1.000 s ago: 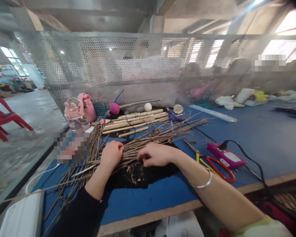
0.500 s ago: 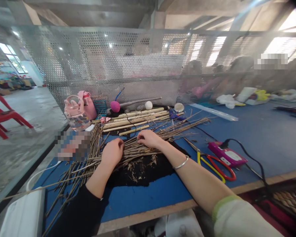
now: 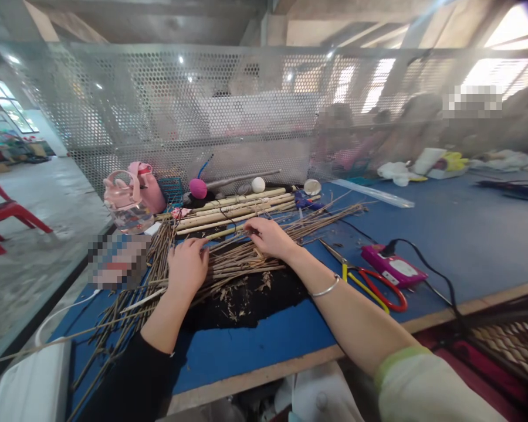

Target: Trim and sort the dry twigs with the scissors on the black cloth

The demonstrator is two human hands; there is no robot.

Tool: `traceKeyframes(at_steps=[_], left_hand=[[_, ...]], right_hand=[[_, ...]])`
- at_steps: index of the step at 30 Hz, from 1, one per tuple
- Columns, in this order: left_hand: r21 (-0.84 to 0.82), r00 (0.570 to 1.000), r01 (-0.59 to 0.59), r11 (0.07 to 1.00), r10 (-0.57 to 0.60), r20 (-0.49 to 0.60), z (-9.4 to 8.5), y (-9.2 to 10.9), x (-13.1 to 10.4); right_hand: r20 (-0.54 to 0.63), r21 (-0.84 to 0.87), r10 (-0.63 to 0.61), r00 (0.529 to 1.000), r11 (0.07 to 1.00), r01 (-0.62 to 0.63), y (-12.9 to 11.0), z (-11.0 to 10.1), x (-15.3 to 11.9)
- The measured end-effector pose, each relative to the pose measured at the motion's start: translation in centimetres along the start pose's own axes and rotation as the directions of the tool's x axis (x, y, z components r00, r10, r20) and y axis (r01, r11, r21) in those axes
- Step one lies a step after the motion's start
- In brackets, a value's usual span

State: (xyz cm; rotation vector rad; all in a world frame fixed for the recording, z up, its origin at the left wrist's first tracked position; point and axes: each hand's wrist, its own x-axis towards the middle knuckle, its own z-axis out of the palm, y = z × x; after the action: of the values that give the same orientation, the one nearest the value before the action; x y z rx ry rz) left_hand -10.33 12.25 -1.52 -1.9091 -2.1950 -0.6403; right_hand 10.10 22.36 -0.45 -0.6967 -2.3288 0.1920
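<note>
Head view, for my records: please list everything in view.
Table: one, blue, centre
Twigs: many, brown, mid-table
Cloth: one, black, under twigs
Poles: several, pale, behind twigs
Balls: two, magenta/white, behind poles
Glue gun: one, blue, beside poles
Scissors: count unclear, red-yellow, right
Device: one, magenta, right
Bottles: two, pink, back left
Basket: one, teal, by bottles
Chair: one, red, left
Screen: one, grey, back
Box: one, white, lower left
Bangle: one, silver, right wrist
Left hand: one, bare, by twigs
Right hand: one, bare, over twigs
</note>
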Motion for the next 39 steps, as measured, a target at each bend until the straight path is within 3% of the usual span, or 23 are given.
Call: traceKeyframes(at_steps=[6,13,18,22,24,27,29,32,34,37,39], left_hand=[[-0.078,0.996,-0.03,0.997,0.036,0.084,0.2,-1.1,0.5],[-0.248,0.983,0.101,0.963,-0.059,0.171,-0.5,-2.5,1.2],[-0.175,0.987,0.126,0.976,-0.107,0.116,-0.1,-3.8,1.6],[-0.131,0.997,0.067,0.989,-0.062,0.047,0.3,-4.5,1.7],[-0.147,0.998,-0.006,0.989,-0.004,-0.068,-0.2,-3.7,1.6],[-0.231,0.973,-0.138,0.963,0.088,-0.216,-1.8,-0.7,1.1],[-0.3,0.965,-0.237,0.924,0.19,-0.178,-3.2,1.9,0.2],[-0.347,0.959,-0.277,0.896,0.278,-0.048,-4.8,4.9,-1.0],[-0.358,0.969,-0.241,0.902,0.243,-0.04,-5.5,5.6,-1.5],[-0.454,0.997,-0.08,0.888,0.081,-0.017,-6.2,5.3,-1.5],[-0.633,0.995,0.096,0.769,-0.053,0.087,-6.5,5.3,-1.4]], right_hand=[[-0.128,-0.094,0.12,0.985,0.987,-0.132,0.4,-0.3,-0.4],[-0.086,-0.059,-0.011,0.996,0.998,0.006,-0.7,-1.5,-0.7],[-0.089,-0.135,-0.03,0.996,0.991,0.018,-2.1,-3.6,-2.8],[-0.097,-0.14,0.018,0.995,0.99,-0.031,-2.2,-5.2,-5.1],[-0.058,-0.129,0.005,0.998,0.992,-0.013,-2.4,-5.5,-5.8],[-0.029,-0.137,-0.03,0.999,0.99,0.026,-3.3,-5.2,-5.7],[-0.034,-0.14,-0.019,0.999,0.99,0.014,-4.2,-4.9,-5.0],[-0.045,-0.136,0.029,0.999,0.99,-0.035,-5.2,-5.1,-3.8],[-0.051,-0.174,0.037,0.998,0.984,-0.045,-5.2,-5.9,-3.3],[-0.091,-0.252,0.052,0.995,0.965,-0.073,-4.8,-7.5,-3.2],[-0.134,-0.248,0.111,0.985,0.958,-0.141,-5.0,-8.3,-3.5]])
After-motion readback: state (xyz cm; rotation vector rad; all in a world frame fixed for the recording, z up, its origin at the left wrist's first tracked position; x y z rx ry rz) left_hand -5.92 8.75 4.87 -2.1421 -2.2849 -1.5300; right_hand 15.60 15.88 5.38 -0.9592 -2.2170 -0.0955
